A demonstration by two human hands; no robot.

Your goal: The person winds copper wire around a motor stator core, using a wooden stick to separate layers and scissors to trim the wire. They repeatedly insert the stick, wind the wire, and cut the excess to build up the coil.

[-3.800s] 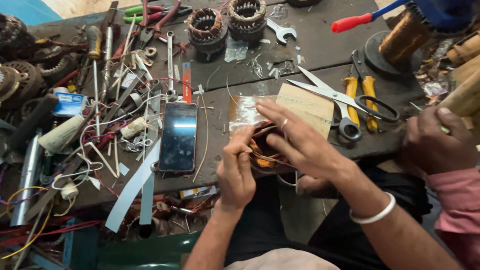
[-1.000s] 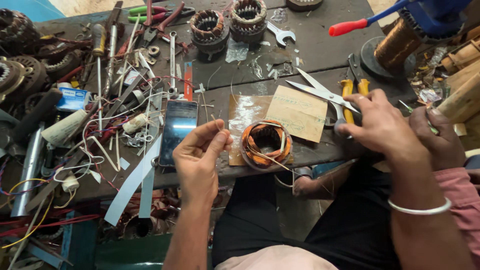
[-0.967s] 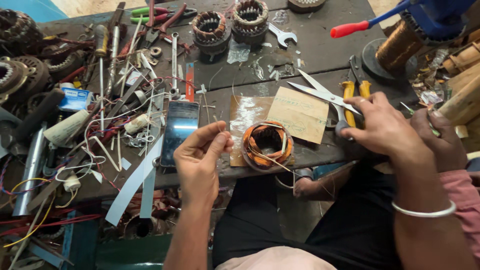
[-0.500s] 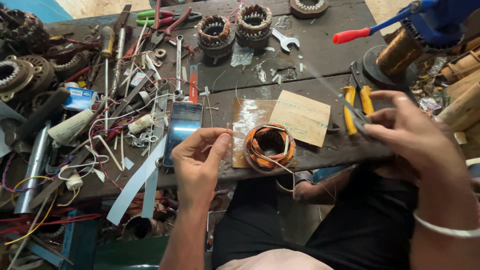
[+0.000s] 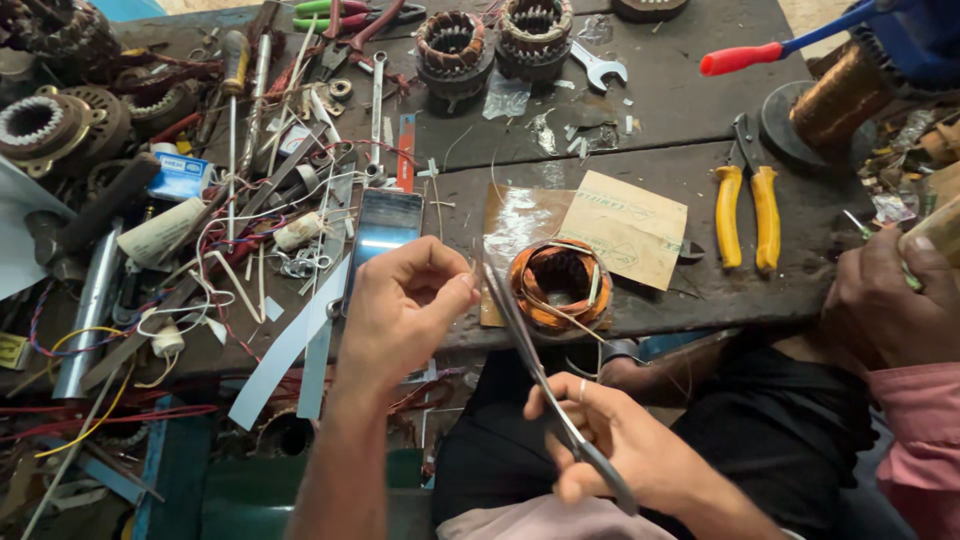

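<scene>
A small wound stator coil (image 5: pixel 560 285), ringed in copper wire with orange insulation, is lying at the near edge of the dark work surface (image 5: pixel 660 120), partly on a brown card sheet (image 5: pixel 625 225) and a shiny piece of film (image 5: pixel 515 215). Thin leads are trailing from the coil toward the person's lap, and one fine strand is being held taut toward the left hand (image 5: pixel 400 315); judged from this, the winding itself is looking complete, while the trimming of the loose ends is appearing to be only in hand, with tying or dressing of the leads not yet shown as done. The left hand is being held raised just left of the coil, wrist bent, with its fingers (image 5: pixel 462 288) pressed together in a pinch on the strand. The right hand (image 5: pixel 625 450) is being held lower, over the lap, with its fingers curled through and around the handles of a pair of scissors (image 5: pixel 545 375), whose long blades are being pointed up toward the pinched strand, nearly closed. A phone (image 5: pixel 383 228) is lying just left of the left hand, yellow-handled pliers (image 5: pixel 745 205) are resting well to the right of the coil, and two more wound stators (image 5: pixel 495 35) are standing at the far side of the surface. Another person's hand (image 5: pixel 885 310), in a pink sleeve, is being kept at the right edge.
</scene>
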